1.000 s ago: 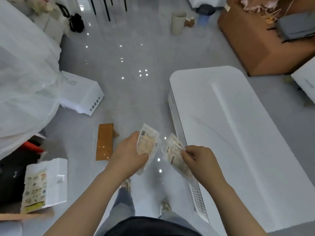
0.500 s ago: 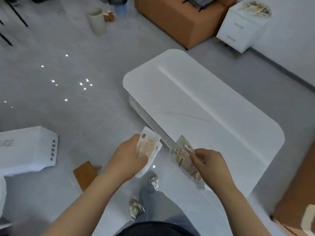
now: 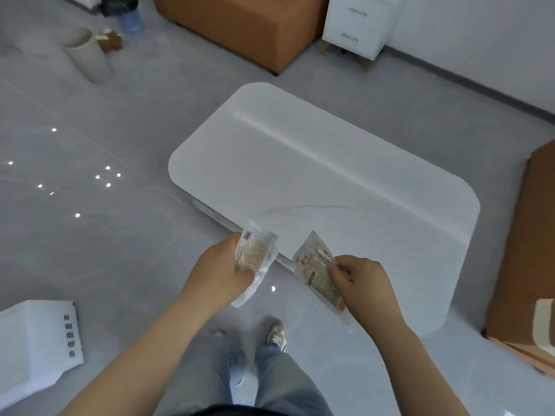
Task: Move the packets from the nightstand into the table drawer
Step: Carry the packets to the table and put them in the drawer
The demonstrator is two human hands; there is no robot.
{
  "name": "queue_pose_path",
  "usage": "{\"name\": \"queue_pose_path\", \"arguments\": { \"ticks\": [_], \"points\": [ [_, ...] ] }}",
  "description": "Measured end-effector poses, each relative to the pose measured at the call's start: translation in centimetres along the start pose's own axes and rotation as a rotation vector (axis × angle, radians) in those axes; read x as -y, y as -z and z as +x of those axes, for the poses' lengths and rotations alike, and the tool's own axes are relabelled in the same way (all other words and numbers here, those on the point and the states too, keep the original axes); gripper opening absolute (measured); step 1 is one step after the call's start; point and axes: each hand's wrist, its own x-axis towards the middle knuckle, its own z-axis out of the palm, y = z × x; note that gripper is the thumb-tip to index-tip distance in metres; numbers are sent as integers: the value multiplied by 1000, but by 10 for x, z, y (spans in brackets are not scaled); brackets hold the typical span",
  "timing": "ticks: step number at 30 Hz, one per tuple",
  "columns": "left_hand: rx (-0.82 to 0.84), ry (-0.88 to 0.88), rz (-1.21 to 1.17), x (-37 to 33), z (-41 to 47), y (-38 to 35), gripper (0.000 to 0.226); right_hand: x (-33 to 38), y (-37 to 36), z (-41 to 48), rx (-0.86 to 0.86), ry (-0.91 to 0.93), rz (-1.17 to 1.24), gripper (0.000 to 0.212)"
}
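My left hand [image 3: 220,267] grips a clear packet [image 3: 255,253] with beige contents and a barcode label, held upright by its side. My right hand [image 3: 362,279] pinches a second clear packet [image 3: 313,270] that hangs slanted down past my wrist. Both packets hover over the near long edge of the low white table [image 3: 324,187], whose top is bare. The table's side with a slotted strip [image 3: 207,210] shows under the near edge; no drawer is seen open. The white nightstand [image 3: 356,25] with two drawer fronts stands at the far right by the wall.
An orange ottoman [image 3: 240,28] sits behind the table, another orange seat [image 3: 528,265] at the right edge. A white box [image 3: 36,343] lies on the floor at the left, a beige bin [image 3: 90,55] far left. My feet [image 3: 276,334] stand on grey tile.
The view has swung right and I have stepped closer to the table. Both hands keep their packets and now hang over the table's near edge.
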Motion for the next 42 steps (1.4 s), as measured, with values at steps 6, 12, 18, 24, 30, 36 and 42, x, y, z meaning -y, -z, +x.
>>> {"name": "queue_pose_path", "arguments": {
  "ticks": [6,12,18,24,30,36,42],
  "points": [
    [61,-64,84,3,49,14,25,7,-10,11,-71,-93,-5,41],
    [145,-157,108,30,102,33,28,27,-41,21,-184,-207,-24,40],
    [253,-295,194,60,162,46,32,45,-84,34,-270,-307,-14,40],
    [263,-362,236,92,213,18,33,26,-123,53,-305,-320,-20,44],
    [267,-450,282,132,277,-42,36,-21,-170,94,-361,-293,-67,45],
    [194,-611,320,166,348,-98,30,-71,-219,140,-470,-256,-80,37],
    [99,-810,426,183,403,-145,26,-113,-259,176,-604,-189,-106,34]
  ]
}}
